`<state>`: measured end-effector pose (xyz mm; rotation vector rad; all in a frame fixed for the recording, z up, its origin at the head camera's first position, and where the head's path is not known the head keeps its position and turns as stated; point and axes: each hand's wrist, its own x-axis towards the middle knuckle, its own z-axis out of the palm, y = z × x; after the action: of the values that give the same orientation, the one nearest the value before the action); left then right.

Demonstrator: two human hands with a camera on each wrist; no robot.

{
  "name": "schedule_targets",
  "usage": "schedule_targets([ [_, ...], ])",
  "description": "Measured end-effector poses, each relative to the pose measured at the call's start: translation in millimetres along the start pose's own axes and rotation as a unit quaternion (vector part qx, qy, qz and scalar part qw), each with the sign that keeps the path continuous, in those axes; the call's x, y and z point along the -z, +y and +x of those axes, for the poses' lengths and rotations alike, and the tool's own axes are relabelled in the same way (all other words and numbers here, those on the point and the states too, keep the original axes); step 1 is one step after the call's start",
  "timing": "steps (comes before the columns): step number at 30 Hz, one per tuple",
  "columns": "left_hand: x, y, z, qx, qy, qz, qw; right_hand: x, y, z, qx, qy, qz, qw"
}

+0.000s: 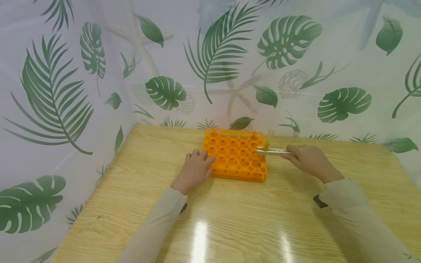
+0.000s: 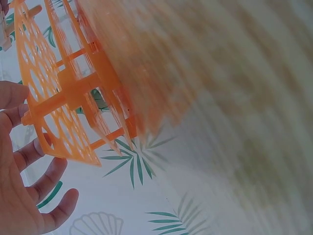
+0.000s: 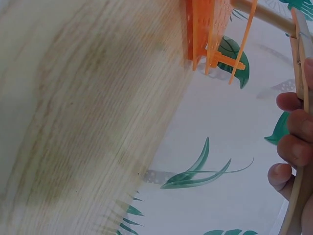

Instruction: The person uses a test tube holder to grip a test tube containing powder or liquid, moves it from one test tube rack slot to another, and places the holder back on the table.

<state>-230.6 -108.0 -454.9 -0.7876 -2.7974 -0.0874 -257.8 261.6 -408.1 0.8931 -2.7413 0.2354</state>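
An orange test tube rack [image 1: 235, 174] with rows of round holes stands on the wooden table. My left hand [image 1: 194, 168] is at its left end, fingertips touching the top plate's edge; in the left wrist view the fingers [image 2: 49, 178] are spread and loosely bent. My right hand [image 1: 307, 160] grips the handle of a wooden test tube clamp [image 1: 274, 151]. The clamp's jaws are around a glass test tube [image 1: 268, 140] with yellowish liquid, nearly upright at the rack's right edge. The tube's lower end overlaps the rack; I cannot tell whether it sits in a hole.
The light wooden table [image 1: 210, 219] extends in front of the rack and to both sides. A white sheet [image 1: 184, 54] printed with green leaves hangs close behind the rack and along the left side.
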Motion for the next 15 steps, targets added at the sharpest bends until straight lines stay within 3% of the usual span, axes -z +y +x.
schedule_targets([
  [15, 1.5, 0.8, 0.4, 0.003, -0.005, -0.008, 1.0, 6.3, -1.4, 0.9, -0.002, -0.002, -0.003, 1.0],
])
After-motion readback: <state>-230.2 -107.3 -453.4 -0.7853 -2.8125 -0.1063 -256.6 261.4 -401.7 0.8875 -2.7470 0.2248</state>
